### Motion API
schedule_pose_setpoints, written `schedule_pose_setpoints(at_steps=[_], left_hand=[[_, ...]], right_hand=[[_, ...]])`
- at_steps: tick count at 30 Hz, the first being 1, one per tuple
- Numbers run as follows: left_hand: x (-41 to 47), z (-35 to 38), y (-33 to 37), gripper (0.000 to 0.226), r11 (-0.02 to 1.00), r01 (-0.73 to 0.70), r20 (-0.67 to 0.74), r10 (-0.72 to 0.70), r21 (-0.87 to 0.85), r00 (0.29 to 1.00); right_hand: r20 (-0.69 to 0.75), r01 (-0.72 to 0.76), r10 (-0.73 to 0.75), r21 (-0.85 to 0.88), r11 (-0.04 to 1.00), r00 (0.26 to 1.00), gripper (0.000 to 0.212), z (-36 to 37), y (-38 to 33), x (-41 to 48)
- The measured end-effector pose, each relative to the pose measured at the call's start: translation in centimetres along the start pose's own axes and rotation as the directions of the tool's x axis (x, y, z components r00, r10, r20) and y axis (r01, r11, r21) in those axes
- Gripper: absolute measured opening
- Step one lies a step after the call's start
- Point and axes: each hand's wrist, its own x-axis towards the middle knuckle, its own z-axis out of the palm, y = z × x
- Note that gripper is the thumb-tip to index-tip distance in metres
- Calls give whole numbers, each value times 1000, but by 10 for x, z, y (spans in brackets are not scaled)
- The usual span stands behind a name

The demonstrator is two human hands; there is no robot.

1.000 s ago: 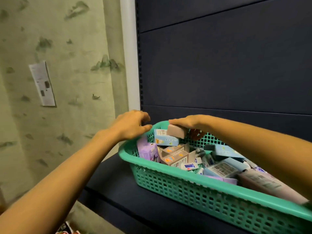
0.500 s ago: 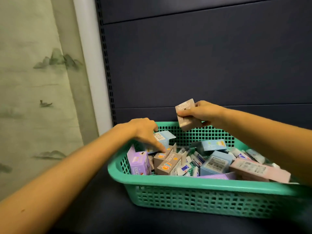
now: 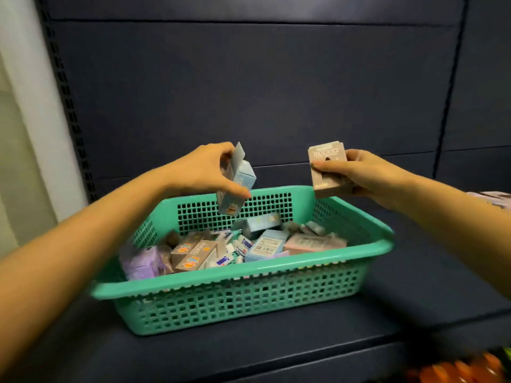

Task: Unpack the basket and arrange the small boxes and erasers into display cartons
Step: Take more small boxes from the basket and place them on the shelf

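The basket (image 3: 243, 270) is moulded plastic, a lattice of square holes with a smooth, faintly shiny rim. The blue box (image 3: 245, 175) and the brown box (image 3: 330, 186) look like thin printed card, matt. The shelf (image 3: 249, 352) and back panel (image 3: 249, 92) are dark, smooth and matt; the slotted upright (image 3: 70, 111) looks like painted metal.

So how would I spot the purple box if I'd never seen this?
Find the green basket on the dark shelf. Look inside its near left corner: the purple box lies there, beside brown boxes with orange marks. Nothing else at that end is lilac.
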Motion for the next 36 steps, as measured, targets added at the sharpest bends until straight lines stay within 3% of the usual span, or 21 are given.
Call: schedule_pose_setpoints(at_steps=[11,16,19,24,29,33,36], left_hand=[[63,109,160,55,956,-197,86,220,-215,972],[89,183,239,57,922,-227,105,271,-312,957],[100,224,277,54,911,-227,135,288,-345,948],[124,270,324,55,918,-252,142,306,-307,941],[156,299,362,55,908,-252,143,314,-336,939],[191,328,381,51,893,-270,172,348,-360,922],[222,348,395,49,884,-275,200,368,-378,908]], right_hand=[[-118,-58,53,-39,998,992,5,-179,70,-80],[-190,-130,113,-81,988,975,19,-282,123,-117],[-244,-160,141,-59,985,959,6,-329,150,-130],[-308,-176,151,-53,983,939,7,-390,180,-136],[-317,-191,180,-3,982,931,28,-433,212,-125],[-288,-179,181,35,983,940,4,-466,234,-106],[-282,-185,185,28,982,941,13,-494,247,-83]])
